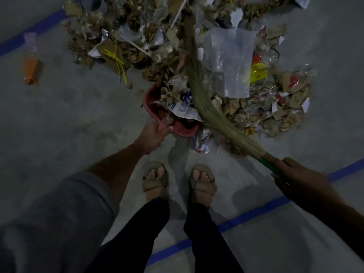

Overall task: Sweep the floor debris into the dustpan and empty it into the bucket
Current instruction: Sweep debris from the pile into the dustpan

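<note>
Nearest the camera are the person's grey sleeve [59, 213] and dark trouser legs, with two feet in sandals [155, 179] planted on the grey floor [78, 107] between blue tape lines [246, 214].

Left hand [152, 134] has its fingers curled round the rear handle of the red dustpan [155, 107], which sits on the floor just ahead of the feet with its mouth pushed into the near side of the debris pile [177, 46]. Paper scraps and leaves already lie in it. Right hand [295, 172] grips the green handle of the broom [199, 91], fingers wrapped round it; the long bristles lie across the pile, just beside the pan's right wall.

To do this step well, I judge the pan's front lip should stay pressed flat to the floor so scraps do not slide beneath it, while the broom draws short strokes towards the mouth rather than across it. Light plastic sheets [230, 62] may drift off, so slow strokes suit. Some litter [202, 142] lies behind the pan's right corner and needs a separate pass.

No bucket is in view. An orange packet [31, 69] lies apart towards the floor's left side.
</note>
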Demonstrator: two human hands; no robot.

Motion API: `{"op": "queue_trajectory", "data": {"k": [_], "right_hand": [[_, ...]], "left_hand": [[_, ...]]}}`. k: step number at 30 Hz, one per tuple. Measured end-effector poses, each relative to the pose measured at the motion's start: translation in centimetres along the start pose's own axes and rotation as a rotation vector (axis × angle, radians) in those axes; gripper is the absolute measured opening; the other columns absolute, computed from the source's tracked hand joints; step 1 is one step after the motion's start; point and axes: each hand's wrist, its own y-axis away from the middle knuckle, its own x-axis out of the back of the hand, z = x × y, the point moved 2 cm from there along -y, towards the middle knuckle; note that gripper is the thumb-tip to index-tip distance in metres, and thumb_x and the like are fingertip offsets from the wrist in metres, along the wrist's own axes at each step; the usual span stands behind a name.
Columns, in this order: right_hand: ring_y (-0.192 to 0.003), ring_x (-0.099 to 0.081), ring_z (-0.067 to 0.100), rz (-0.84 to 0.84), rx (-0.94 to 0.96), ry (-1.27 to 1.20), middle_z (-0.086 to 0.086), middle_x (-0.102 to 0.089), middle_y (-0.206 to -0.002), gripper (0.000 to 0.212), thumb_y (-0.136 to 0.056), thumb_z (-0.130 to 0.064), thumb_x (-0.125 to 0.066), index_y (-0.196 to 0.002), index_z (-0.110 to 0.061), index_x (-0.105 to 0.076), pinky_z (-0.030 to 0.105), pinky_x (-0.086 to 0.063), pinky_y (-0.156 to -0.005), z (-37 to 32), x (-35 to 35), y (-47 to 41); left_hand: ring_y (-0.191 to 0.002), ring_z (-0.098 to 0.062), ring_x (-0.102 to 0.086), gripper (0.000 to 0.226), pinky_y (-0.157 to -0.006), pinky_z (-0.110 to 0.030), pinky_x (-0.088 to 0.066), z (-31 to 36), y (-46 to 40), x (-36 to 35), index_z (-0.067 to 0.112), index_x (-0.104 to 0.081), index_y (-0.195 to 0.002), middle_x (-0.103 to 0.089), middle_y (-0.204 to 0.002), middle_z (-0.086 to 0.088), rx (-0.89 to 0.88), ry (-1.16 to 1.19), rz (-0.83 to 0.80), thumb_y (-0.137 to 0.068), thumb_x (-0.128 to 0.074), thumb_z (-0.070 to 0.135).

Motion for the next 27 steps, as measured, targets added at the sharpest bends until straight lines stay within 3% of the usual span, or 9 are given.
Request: {"op": "queue_trajectory", "data": {"k": [3, 6, 11, 14, 17, 21, 27], "right_hand": [[-0.051, -0.045, 0.008, 0.022, -0.012, -0.120, -0.010, -0.044, -0.090, 0.066, -0.091, -0.028, -0.062, -0.150, -0.037, -0.034, 0.021, -0.035, -0.036, -2.1, -0.1, 3.9], [-0.053, -0.049, 0.009, 0.007, -0.026, -0.185, -0.011, -0.044, -0.090, 0.063, -0.093, -0.032, -0.061, -0.147, -0.042, -0.029, 0.030, -0.046, -0.039, -4.9, 0.7, 7.9], [-0.058, -0.057, 0.012, 0.024, -0.013, -0.240, -0.004, -0.054, -0.098, 0.064, -0.092, -0.032, -0.063, -0.147, -0.037, -0.030, 0.032, -0.052, -0.046, -9.2, 5.0, 15.7], [-0.063, -0.061, 0.014, 0.073, 0.009, -0.275, 0.000, -0.060, -0.105, 0.071, -0.091, -0.031, -0.066, -0.150, -0.036, -0.028, 0.034, -0.055, -0.050, -11.7, 8.4, 21.1], [-0.060, -0.063, 0.020, 0.177, 0.026, -0.277, 0.004, -0.064, -0.106, 0.063, -0.094, -0.042, -0.054, -0.150, -0.037, -0.027, 0.036, -0.054, -0.048, -13.7, 12.0, 26.6], [-0.068, -0.066, 0.024, 0.244, 0.027, -0.306, 0.005, -0.062, -0.114, 0.071, -0.098, -0.038, -0.055, -0.147, -0.052, -0.006, 0.039, -0.054, -0.051, -15.6, 15.9, 33.4], [-0.051, -0.054, 0.016, 0.388, 0.059, -0.233, 0.000, -0.056, -0.095, 0.066, -0.096, -0.035, -0.054, -0.151, -0.040, -0.018, 0.034, -0.044, -0.037, -16.8, 19.7, 40.4]], "left_hand": [[-0.038, -0.011, -0.042, 0.032, -0.037, -0.022, -0.033, -0.3, 2.8, 0.5, 0.008, -0.056, -0.088, -0.048, -0.061, -0.007, -0.003, 0.094, 0.049, -0.099, -0.062, 0.038], [-0.040, -0.009, -0.042, 0.034, -0.042, -0.023, -0.034, 0.8, 6.7, 1.5, 0.016, -0.051, -0.074, -0.048, -0.054, 0.004, -0.019, 0.189, 0.095, -0.098, -0.065, 0.036], [-0.037, -0.005, -0.037, 0.047, -0.040, -0.020, -0.030, 5.7, 15.9, 3.8, 0.031, -0.046, -0.056, -0.042, -0.045, 0.012, -0.058, 0.312, 0.153, -0.100, -0.062, 0.028], [-0.038, -0.006, -0.035, 0.045, -0.040, -0.020, -0.029, 9.4, 22.4, 5.7, 0.029, -0.042, -0.060, -0.039, -0.048, 0.008, -0.070, 0.381, 0.191, -0.100, -0.063, 0.027], [-0.039, -0.008, -0.032, 0.041, -0.040, -0.021, -0.028, 13.3, 29.1, 7.3, 0.021, -0.040, -0.067, -0.035, -0.055, -0.001, -0.079, 0.443, 0.214, -0.100, -0.063, 0.028], [-0.039, -0.009, -0.032, 0.037, -0.040, -0.022, -0.028, 17.9, 36.8, 9.2, 0.018, -0.042, -0.071, -0.038, -0.057, -0.003, -0.107, 0.489, 0.251, -0.099, -0.064, 0.029], [-0.035, -0.009, -0.028, 0.039, -0.040, -0.020, -0.026, 23.0, 46.4, 11.5, 0.018, -0.038, -0.070, -0.035, -0.048, 0.006, -0.214, 0.526, 0.266, -0.101, -0.062, 0.027]]}}
